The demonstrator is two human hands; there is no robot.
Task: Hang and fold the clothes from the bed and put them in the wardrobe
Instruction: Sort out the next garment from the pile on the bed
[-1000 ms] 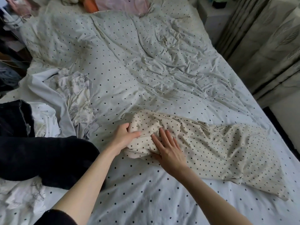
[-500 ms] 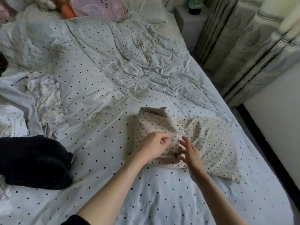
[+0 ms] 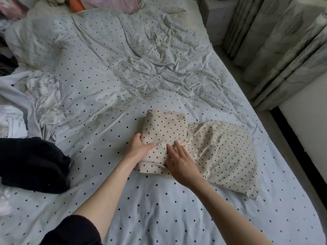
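Observation:
A cream garment with black dots lies on the bed, its left part folded into a thick block and its right part spread flat. My left hand holds the block's left edge, thumb lying across the top. Beside it, my right hand rests flat on the block's near right corner with straight fingers. A black garment lies at the bed's left side. A pale floral piece and white clothes are heaped further left.
The dotted duvet is rumpled across the far half of the bed. Curtains hang along the right, with a narrow strip of floor beside the bed. Pink pillows lie at the head.
The cream garment has been folded over from its left end into a thicker block. Both hands have shifted right with it; my left hand now holds the block's edge.

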